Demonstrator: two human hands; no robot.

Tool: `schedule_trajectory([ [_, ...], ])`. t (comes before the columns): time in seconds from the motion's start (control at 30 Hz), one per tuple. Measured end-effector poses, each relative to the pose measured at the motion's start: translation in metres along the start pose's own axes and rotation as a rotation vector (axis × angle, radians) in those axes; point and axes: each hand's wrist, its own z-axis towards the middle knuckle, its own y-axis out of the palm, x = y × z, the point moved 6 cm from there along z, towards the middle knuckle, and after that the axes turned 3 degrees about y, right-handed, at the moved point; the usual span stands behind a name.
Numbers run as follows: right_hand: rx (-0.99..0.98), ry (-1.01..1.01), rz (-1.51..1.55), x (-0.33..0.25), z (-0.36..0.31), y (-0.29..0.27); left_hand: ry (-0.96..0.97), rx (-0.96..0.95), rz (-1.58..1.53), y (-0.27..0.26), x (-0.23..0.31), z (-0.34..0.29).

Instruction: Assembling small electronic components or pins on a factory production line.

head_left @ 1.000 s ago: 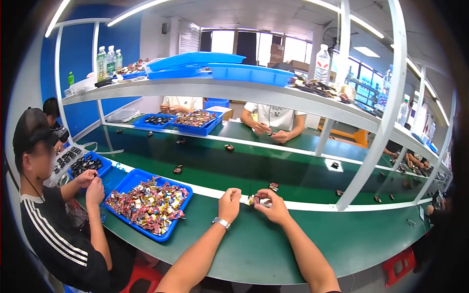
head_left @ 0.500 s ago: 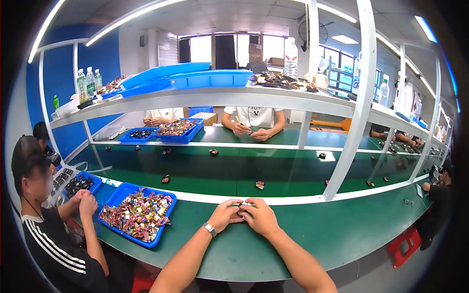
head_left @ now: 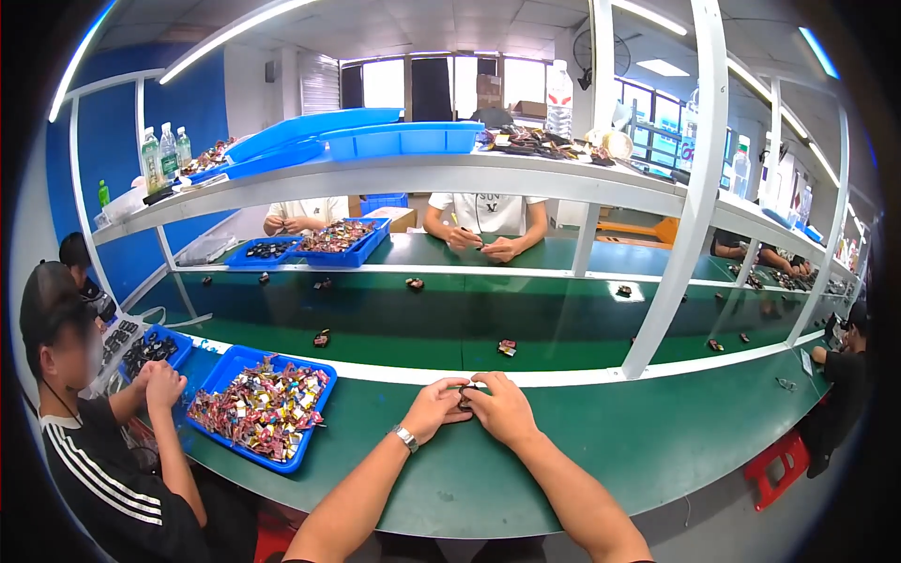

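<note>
Both my hands meet above the green worktop (head_left: 601, 427), just in front of the white rail. A small dark part (head_left: 465, 402), partly covered by my fingers, is held between them; its exact kind is too small to make out. My left hand (head_left: 434, 411) is closed with its fingertips on the part's left side. From the right, my right hand (head_left: 502, 407) pinches it with thumb and fingers. A metal-banded watch (head_left: 405, 438) sits on my left wrist. To the left of my hands stands a blue tray (head_left: 330, 399) heaped with small wired pieces in pink, yellow and white.
Beyond the rail runs a dark green belt (head_left: 413, 324) carrying several spaced small parts (head_left: 507, 347). A white post (head_left: 671, 272) and overhead shelf (head_left: 404, 183) stand ahead. One co-worker (head_left: 84, 413) sits close at left; another (head_left: 488, 220) works opposite. A red stool (head_left: 777, 467) is at right.
The parts on the belt have shifted slightly to the right. My hands stay together with small finger movements, and more of the dark part shows between them.
</note>
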Motion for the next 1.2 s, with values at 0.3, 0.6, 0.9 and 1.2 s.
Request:
schedule_trajectory([
  [0.3,-0.009,-0.057,-0.085,-0.004,0.002,0.003,0.011,-0.001,0.019,0.003,-0.003,0.000],
  [0.6,-0.140,0.110,0.134,0.014,-0.003,0.004,0.001,0.026,0.038,0.000,-0.002,-0.001],
  [0.9,-0.187,0.204,0.215,0.018,-0.005,0.006,-0.012,-0.047,0.017,0.002,-0.001,-0.001],
  [1.2,-0.206,0.226,0.219,0.018,-0.005,0.003,0.003,-0.167,0.023,0.005,-0.002,0.002],
])
